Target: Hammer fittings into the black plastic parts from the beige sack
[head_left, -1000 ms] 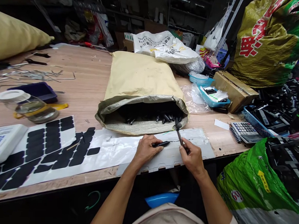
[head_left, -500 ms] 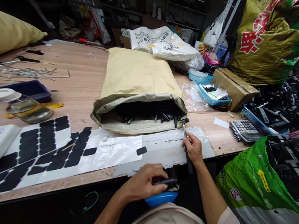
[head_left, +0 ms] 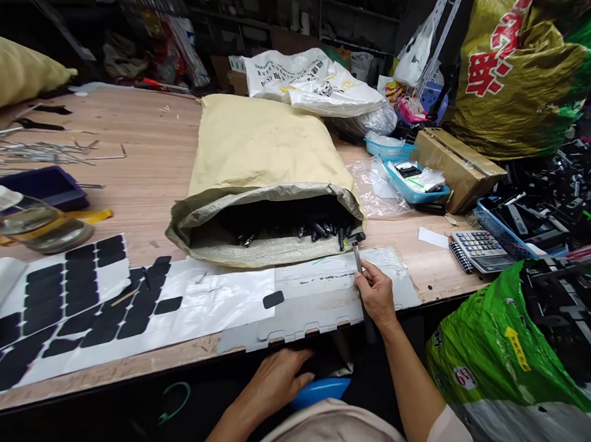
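Note:
My right hand (head_left: 377,294) is closed around the shaft of a small hammer (head_left: 356,251), whose dark head rests by the right corner of the sack's mouth. The hammer's black handle hangs past the table edge. Below that edge, left of the hammer, my left hand (head_left: 278,383) has its thumb and fingers apart, with nothing visible between them. Beside it are a blue object (head_left: 321,390) and a dark bag-like thing, partly hidden. The cream sack (head_left: 265,146) lies with its mouth toward me; several small black parts (head_left: 319,230) are inside.
Black stickers on white sheets (head_left: 84,288) lie at the left, near a glass jar (head_left: 45,226) and a dark blue tray (head_left: 42,184). At the right are a calculator (head_left: 484,251), blue baskets (head_left: 417,194), a cardboard box (head_left: 453,167) and a green sack (head_left: 488,339) of black parts.
The black object that was in my left hand no longer shows there; that hand is lower and its fingers have opened. The whole view has shifted slightly. My right hand still holds the hammer.

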Demonstrator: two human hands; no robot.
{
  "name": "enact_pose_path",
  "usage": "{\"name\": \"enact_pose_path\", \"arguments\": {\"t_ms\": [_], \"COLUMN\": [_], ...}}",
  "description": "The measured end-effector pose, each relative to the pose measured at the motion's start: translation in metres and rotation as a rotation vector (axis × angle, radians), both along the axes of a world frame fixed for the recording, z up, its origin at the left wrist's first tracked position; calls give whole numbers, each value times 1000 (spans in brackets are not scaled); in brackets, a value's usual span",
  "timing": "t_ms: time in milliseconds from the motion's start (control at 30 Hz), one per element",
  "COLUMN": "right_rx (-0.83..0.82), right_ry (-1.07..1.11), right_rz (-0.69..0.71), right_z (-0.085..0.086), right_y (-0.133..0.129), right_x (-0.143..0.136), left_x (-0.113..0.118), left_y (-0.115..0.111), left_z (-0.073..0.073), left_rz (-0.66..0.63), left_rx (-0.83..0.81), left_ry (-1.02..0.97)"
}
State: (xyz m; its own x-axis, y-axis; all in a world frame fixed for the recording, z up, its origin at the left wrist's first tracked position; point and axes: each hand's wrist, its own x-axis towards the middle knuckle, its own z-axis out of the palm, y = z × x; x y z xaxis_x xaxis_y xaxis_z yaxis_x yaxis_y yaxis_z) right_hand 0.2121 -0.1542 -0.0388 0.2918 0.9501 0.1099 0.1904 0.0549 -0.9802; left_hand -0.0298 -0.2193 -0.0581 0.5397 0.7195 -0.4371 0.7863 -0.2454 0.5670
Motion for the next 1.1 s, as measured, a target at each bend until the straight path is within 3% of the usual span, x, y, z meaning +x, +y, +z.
{"name": "enact_pose_path", "arguments": {"t_ms": [133,200,267,333,400,500,633,767,900,1000,1100], "right_rx": [23,45,53,52,51,48,44,35,37,31,24], "right_ry": [51,74,98,107,97,81,98,109,92,70,17], "right_rz": [-64,-95,-114,-118,-110,-96,-90,-92,-82,-78,-69], "right_z": [-4,-5,-6,-5,-4,-4,-3,-2,-2,-2,-3], "right_y": [-1,-1,-1,0,1,2,4,4,3,3,3], "right_x": [0,0,0,1,1,2,3,4,3,3,3], "left_x": [25,44,64,84,103,126,139,123,77,42,24], "left_y": [18,39,68,101,133,169,187,180,156,134,119], "left_z": [40,58,68,69,65,52,41,46,53,47,35], "left_rz": [-43,49,236,448,582,647,639,574,378,266,245], "left_rx": [-153,-108,70,278,424,520,515,479,541,551,533], "left_ry": [-366,-508,-585,-588,-496,-269,-80,-82,-237,-320,-351]}}
